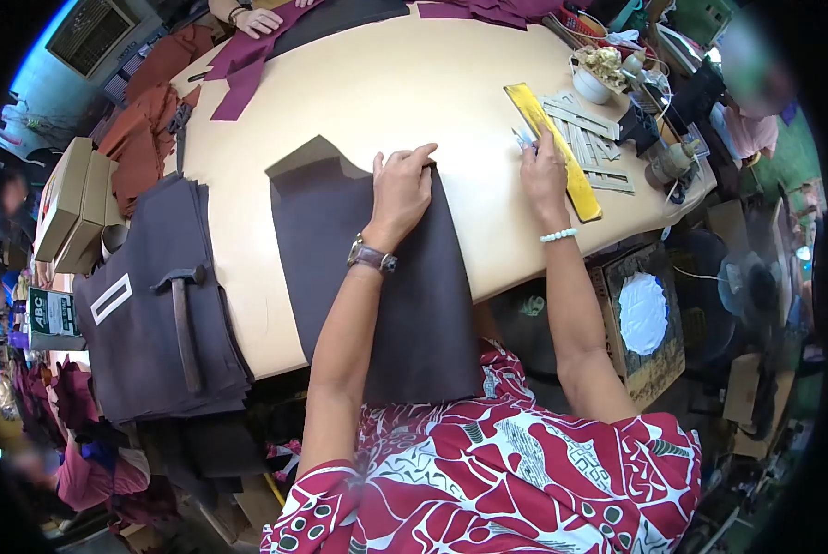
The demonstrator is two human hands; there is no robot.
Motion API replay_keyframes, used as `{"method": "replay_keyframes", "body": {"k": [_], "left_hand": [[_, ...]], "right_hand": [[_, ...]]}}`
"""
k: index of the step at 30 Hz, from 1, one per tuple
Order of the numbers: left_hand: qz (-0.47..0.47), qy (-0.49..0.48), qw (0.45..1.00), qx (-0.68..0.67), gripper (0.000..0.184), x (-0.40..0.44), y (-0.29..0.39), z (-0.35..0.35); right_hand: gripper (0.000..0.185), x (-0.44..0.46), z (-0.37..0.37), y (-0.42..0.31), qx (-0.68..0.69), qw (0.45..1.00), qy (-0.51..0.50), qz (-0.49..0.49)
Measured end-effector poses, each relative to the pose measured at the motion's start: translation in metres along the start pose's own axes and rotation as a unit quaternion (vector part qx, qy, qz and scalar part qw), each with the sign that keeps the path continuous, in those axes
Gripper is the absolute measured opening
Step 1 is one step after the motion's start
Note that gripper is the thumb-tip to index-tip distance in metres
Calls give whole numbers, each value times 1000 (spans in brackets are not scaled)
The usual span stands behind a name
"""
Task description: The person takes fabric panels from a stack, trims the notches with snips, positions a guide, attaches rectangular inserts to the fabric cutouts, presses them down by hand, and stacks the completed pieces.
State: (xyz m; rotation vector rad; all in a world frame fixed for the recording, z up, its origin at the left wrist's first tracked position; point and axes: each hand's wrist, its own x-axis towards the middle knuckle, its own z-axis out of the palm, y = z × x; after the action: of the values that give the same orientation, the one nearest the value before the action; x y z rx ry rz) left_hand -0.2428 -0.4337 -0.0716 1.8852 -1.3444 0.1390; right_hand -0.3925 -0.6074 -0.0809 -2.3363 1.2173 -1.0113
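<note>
A dark brown sheet [340, 240] of leather-like material lies in front of me, with its near end hanging over the table edge. Its far left corner shows a lighter, olive face. My left hand [401, 196] rests on the sheet near its far right corner, thumb and index finger apart. Closed fingers of my right hand [545, 175] hold a small, slim pale-blue and white thing [525, 138], perhaps a pen, mostly hidden by the hand. Just right of that hand lies a long yellow ruler-like strip [562, 162].
A hammer [183, 323] and a pale rectangular frame [111, 300] lie on stacked dark sheets [137, 360] at left. Flat pale templates [589, 138], a white bowl [591, 85] and bottles [672, 162] stand at right. Across the table [359, 92], another person's hand [255, 22] touches maroon material [240, 88].
</note>
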Motion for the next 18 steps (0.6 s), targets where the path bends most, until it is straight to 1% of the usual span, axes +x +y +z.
{"method": "replay_keyframes", "body": {"k": [4, 7, 9, 13, 15, 16, 17, 18], "left_hand": [[7, -8, 999, 32, 27, 0, -3, 20], [7, 1, 999, 48, 28, -3, -5, 29], [3, -7, 999, 48, 30, -5, -7, 31], [25, 29, 994, 99, 39, -4, -2, 30], [21, 47, 989, 139, 46, -4, 4, 23], [16, 60, 986, 152, 46, -3, 11, 11], [9, 73, 983, 165, 46, -5, 18, -5], [0, 83, 980, 179, 47, -12, 23, -21]], "right_hand": [[41, -3, 6, 9, -36, 993, 71, -84], [43, 2, 7, 19, -19, 992, 69, -101], [43, 2, 3, 21, 8, 998, 25, -62], [42, -1, -6, 12, 50, 998, -28, 18], [42, -9, -10, 3, -79, 988, 79, -107], [41, -13, -18, -13, -142, 966, 131, -170], [42, -20, -28, -31, -119, 969, 125, -179], [41, -32, -37, -56, -23, 979, 75, -186]]}}
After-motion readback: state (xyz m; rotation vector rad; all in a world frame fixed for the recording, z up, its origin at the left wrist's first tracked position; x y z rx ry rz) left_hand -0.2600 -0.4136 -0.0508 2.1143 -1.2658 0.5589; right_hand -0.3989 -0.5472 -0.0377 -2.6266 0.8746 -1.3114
